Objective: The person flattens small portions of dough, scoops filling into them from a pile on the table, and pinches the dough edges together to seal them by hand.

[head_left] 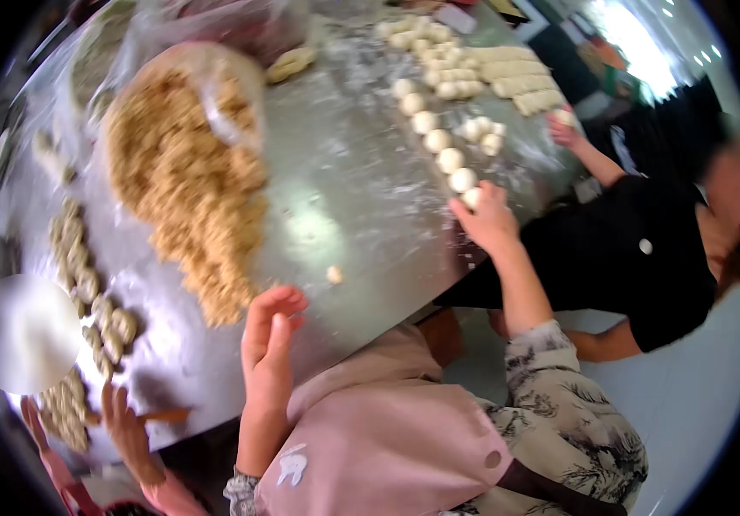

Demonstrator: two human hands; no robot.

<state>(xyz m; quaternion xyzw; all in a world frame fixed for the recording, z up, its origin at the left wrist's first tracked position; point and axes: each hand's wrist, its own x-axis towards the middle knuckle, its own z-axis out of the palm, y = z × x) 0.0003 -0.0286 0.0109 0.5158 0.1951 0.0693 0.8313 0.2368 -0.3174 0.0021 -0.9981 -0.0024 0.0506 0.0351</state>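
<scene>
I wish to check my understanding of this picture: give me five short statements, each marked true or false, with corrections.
1. The left hand is near the narrow end of the crumbly brown heap. True.
2. The right hand holds a knife. False: it touches the end ball of the row of dough balls.
3. A small pale piece lies apart from the heap. True.
4. The apron is black. False: it is pink.
5. The tabletop is shiny. True.

Your single head-worn view looks forward and down from close above your pink apron (378, 439), taking in the metal table (353, 198) at a slant, its wide field black at the corners.
</scene>
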